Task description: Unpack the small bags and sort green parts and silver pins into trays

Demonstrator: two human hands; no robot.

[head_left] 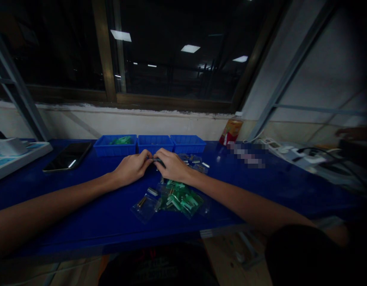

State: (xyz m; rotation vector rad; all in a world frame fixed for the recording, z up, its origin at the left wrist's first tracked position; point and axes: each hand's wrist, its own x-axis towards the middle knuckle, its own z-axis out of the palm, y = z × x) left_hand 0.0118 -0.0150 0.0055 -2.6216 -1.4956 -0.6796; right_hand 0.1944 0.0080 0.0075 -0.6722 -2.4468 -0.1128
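Observation:
My left hand (132,168) and my right hand (172,164) meet at the middle of the blue table (261,186), fingertips together on a small dark item (156,160) that is too small to identify. Just below my hands lies a pile of clear plastic bags (171,198), some with green parts, some with small metal parts. More small bags (197,162) lie to the right of my right hand.
Three blue bins (149,143) stand in a row behind my hands; the left one holds green parts. A dark phone (67,156) lies at the left, beside a white tray (16,157). An orange packet (230,132) and a power strip (290,153) sit at the right.

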